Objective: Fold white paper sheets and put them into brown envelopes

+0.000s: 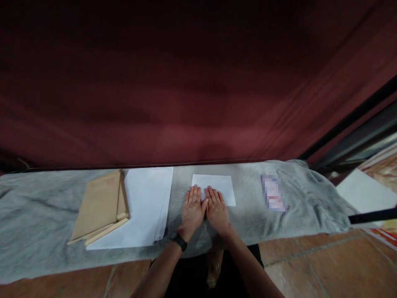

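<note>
Both hands lie palms down, fingers outstretched and grasping nothing, on a small white sheet (217,181): the left hand (191,212), with a dark band (179,242) at its wrist, over the sheet's left edge; the right hand (217,212) just beside it. Well left of the sheet, brown envelopes (101,198) overlap larger white papers (148,203). Gray cloth (248,203) spreads beneath the sheet. To its right rests a blurred pinkish packet (274,193).

Both bare forearms (164,269) angle inward; the left hand (191,212) and right hand (217,213) lie palms down, side by side, fingers (194,193) straight and pointing forward, thumbs (204,204) close together.
</note>
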### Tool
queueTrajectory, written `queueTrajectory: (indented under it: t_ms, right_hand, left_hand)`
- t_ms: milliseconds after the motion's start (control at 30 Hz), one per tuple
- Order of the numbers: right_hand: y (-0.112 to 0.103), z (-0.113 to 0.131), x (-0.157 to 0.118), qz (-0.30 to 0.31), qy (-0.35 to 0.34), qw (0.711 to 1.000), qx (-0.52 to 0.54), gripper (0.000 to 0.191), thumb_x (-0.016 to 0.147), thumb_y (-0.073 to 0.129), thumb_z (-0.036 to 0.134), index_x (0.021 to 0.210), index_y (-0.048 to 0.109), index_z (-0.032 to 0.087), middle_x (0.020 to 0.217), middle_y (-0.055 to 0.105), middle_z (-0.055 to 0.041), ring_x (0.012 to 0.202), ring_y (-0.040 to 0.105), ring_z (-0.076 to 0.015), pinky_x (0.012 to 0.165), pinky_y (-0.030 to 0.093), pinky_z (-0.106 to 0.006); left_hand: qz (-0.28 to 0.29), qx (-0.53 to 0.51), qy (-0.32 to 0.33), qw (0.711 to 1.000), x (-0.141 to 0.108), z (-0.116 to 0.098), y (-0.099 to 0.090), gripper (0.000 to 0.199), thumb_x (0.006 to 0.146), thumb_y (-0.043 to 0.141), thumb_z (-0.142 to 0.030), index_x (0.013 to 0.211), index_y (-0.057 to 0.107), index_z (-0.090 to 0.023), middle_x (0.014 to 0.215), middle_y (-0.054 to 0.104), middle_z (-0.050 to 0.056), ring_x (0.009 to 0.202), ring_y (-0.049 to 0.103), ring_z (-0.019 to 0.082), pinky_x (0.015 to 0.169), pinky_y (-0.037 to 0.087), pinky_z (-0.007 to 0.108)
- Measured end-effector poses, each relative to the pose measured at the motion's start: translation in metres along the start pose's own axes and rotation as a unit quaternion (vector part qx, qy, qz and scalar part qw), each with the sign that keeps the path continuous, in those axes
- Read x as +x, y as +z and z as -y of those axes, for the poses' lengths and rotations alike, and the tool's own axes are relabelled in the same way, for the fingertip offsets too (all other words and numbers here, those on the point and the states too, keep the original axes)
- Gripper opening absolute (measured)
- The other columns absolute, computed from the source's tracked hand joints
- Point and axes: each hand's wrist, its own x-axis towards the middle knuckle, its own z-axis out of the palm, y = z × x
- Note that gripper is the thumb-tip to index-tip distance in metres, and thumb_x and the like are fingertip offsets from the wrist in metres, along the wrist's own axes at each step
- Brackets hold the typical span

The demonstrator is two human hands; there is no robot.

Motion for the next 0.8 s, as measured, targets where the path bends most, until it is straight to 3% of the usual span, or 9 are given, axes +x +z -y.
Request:
queueTrajectory:
  t_ms: [200,367,600,800]
  right_hand:
    - [-0.004,-0.038,-0.011,-0.036,0.05,0.998,-0.023,0.053,0.104,0.033,0.031,0.154,0.035,0.012,0.157,0.04,-0.0128,0.145,0.036,-0.0264,0.119,0.027,-0.046]
    - [-0.005,-0.06,-0.022,-0.068,0.101,0.991,-0.05,0.055,0.104,0.033,0.034,0.153,0.037,0.009,0.155,0.042,-0.0159,0.144,0.038,-0.0293,0.118,0.027,-0.048]
    - [-0.005,-0.064,-0.025,-0.088,0.127,0.986,-0.067,0.057,0.103,0.034,0.034,0.152,0.036,0.005,0.153,0.043,-0.0207,0.142,0.04,-0.0305,0.117,0.028,-0.048]
    - [-0.004,-0.063,-0.025,-0.087,0.125,0.986,-0.061,0.056,0.103,0.035,0.034,0.151,0.039,0.006,0.153,0.044,-0.0202,0.143,0.04,-0.0306,0.117,0.028,-0.048]
  left_hand:
    - [-0.055,0.008,-0.036,0.998,-0.009,0.01,0.001,0.06,0.102,0.031,-0.036,0.151,0.035,-0.002,0.154,0.041,0.022,0.148,0.031,0.03,0.119,0.031,0.05]
    - [-0.06,0.004,-0.057,0.997,-0.006,0.011,-0.01,0.054,0.1,0.033,-0.031,0.144,0.044,-0.002,0.147,0.05,0.023,0.139,0.045,0.033,0.114,0.036,0.05]
    - [0.008,-0.017,-0.141,0.99,0.019,0.0,-0.038,0.049,0.095,0.042,-0.024,0.14,0.047,-0.006,0.119,0.066,0.019,0.111,0.062,0.029,0.099,0.046,0.04]
    - [0.071,-0.1,-0.248,0.961,0.037,-0.003,-0.044,0.05,0.091,0.052,-0.023,0.139,0.046,-0.011,0.112,0.07,0.015,0.104,0.068,0.026,0.09,0.05,0.033]
